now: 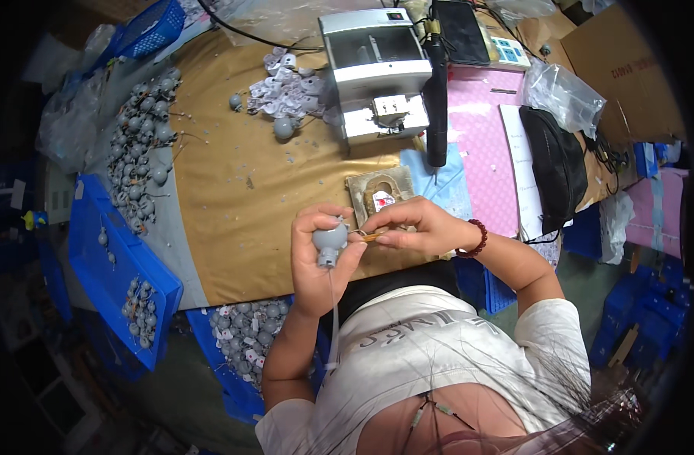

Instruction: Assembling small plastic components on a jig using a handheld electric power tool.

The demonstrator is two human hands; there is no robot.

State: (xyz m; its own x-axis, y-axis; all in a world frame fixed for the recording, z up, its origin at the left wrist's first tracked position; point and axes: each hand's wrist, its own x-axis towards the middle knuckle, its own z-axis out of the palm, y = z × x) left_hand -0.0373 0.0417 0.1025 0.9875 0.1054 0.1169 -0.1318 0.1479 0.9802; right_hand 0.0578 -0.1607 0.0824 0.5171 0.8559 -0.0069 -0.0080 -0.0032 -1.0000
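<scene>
A person's left hand, forearm rising from six o'clock, is clamped around a round grey plastic bulb above the tan counter. At three o'clock, the right hand pinches a small brass piece against the bulb.

Even, soft light falls on my bench from above, bright across the tan table top in the middle of the frame and glaring a little on the silver machine at the top centre and the clear plastic bag at upper right. My hands cast only faint shadows, and they look sharp. Toward the rim the straight edges bend, and the far left and right sink into dim blue and black, with blurred strands of my hair at the lower right.
</scene>
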